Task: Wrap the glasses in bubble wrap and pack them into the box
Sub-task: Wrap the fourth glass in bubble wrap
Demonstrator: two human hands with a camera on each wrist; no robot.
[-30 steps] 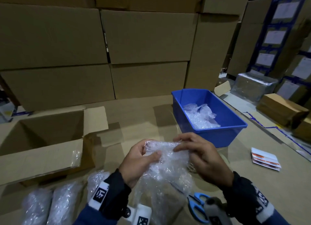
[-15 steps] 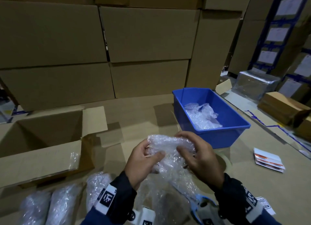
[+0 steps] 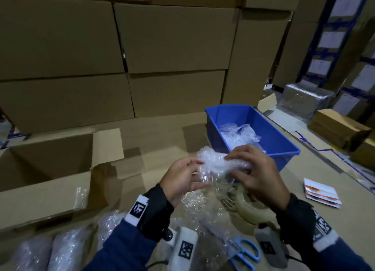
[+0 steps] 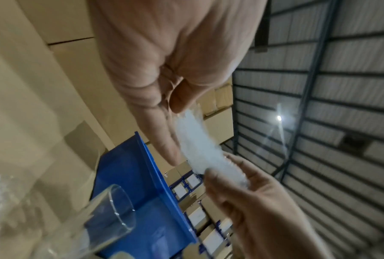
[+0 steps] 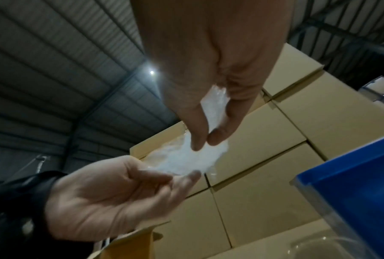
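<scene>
Though formerly draped, bubble wrap [image 3: 220, 163] bunched.

dim pics, ceiling lamp [image 5: 151, 72] glare, blurry wrist views, edges warped.

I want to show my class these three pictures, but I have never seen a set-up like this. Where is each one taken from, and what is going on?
No machine here: a person wears three cameras. The head view looks down at both hands; each wrist view looks along one hand's fingers. The left hand and right hand pinch a bubble wrap piece between them. On the cardboard surface lie an open box, a blue bin, wrapped bundles, scissors and a tape roll. A bare glass shows in the left wrist view.
</scene>
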